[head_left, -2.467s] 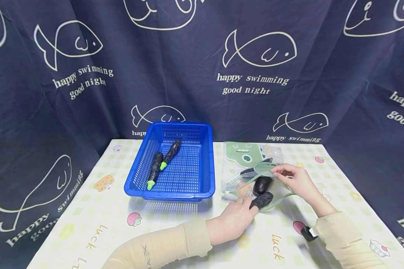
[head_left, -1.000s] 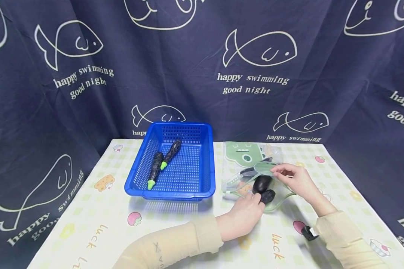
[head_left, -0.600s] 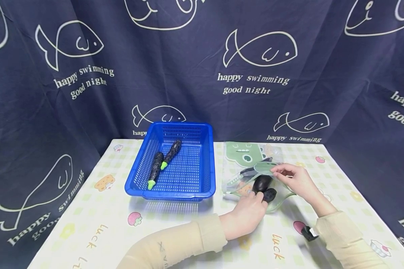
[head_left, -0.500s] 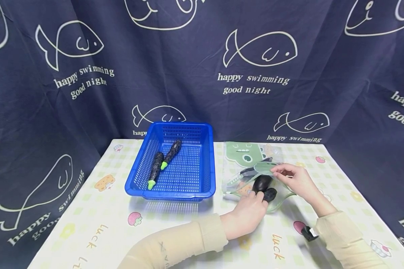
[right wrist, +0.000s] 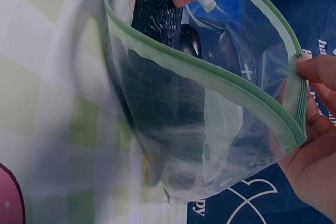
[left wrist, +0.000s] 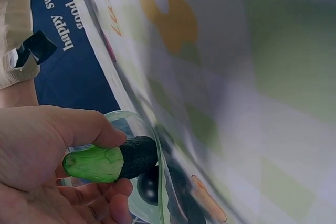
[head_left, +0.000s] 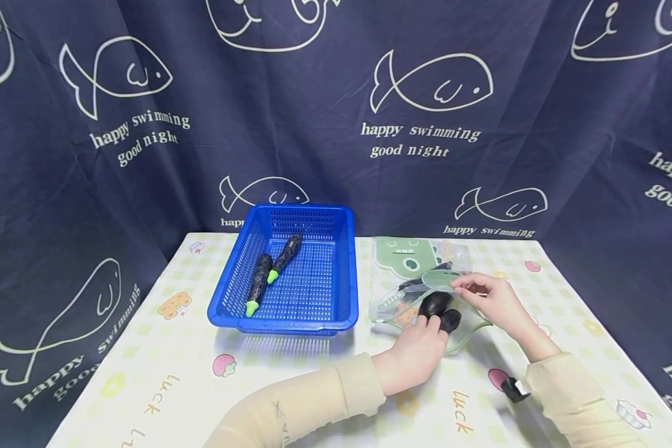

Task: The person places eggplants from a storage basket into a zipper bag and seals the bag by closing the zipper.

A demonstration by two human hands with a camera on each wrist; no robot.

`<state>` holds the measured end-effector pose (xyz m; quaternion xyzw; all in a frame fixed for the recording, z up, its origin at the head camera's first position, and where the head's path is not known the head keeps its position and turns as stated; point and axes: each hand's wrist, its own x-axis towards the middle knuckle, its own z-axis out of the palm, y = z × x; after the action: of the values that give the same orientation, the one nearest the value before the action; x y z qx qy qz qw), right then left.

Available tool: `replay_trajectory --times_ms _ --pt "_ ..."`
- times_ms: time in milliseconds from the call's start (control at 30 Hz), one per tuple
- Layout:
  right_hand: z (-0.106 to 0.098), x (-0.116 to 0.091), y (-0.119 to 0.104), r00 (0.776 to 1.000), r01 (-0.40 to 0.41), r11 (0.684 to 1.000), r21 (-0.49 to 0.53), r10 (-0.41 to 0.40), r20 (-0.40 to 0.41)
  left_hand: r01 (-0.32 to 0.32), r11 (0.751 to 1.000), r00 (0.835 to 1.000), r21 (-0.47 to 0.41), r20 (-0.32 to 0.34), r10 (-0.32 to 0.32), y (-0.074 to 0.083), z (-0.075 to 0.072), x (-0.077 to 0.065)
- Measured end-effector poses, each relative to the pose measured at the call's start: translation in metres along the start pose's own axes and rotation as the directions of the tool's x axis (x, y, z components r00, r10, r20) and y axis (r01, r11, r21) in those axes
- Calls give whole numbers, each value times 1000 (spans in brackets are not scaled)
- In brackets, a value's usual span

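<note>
In the head view my left hand (head_left: 415,358) is at the mouth of a clear zip bag (head_left: 404,258) with a green cartoon print. It grips an eggplant (left wrist: 137,157) by its bright green stem end, thumb on one side and fingers beneath. The dark end of that eggplant is inside the bag's mouth. My right hand (head_left: 495,305) pinches the green zip rim (right wrist: 231,80), which stands wide apart in the right wrist view. Another shiny dark eggplant (head_left: 435,303) lies in the bag, with further dark shapes behind it, partly hidden by the plastic.
Left of the bag stands a blue perforated basket (head_left: 282,325) with two eggplants (head_left: 259,280) in it, green ends toward me. A patterned cloth (head_left: 162,348) covers the table. A dark blue fish-print curtain (head_left: 313,124) hangs behind and at both sides.
My left hand has moved right and slightly up with the eggplant, which is farther into the bag. My right hand has kept its place at the rim.
</note>
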<state>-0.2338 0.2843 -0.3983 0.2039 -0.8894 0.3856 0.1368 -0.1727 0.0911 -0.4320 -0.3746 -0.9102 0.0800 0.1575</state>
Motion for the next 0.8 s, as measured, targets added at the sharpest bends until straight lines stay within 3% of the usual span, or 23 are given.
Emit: replay_trajectory --times_ms 433,800 --pt "0 0 -1 1000 1 1000 5 -1 3 13 1000 1000 -12 13 -13 0 2 6" --pt "1 1 1 1000 2 1000 -4 -2 11 43 997 997 -58 64 -39 1 6 14"
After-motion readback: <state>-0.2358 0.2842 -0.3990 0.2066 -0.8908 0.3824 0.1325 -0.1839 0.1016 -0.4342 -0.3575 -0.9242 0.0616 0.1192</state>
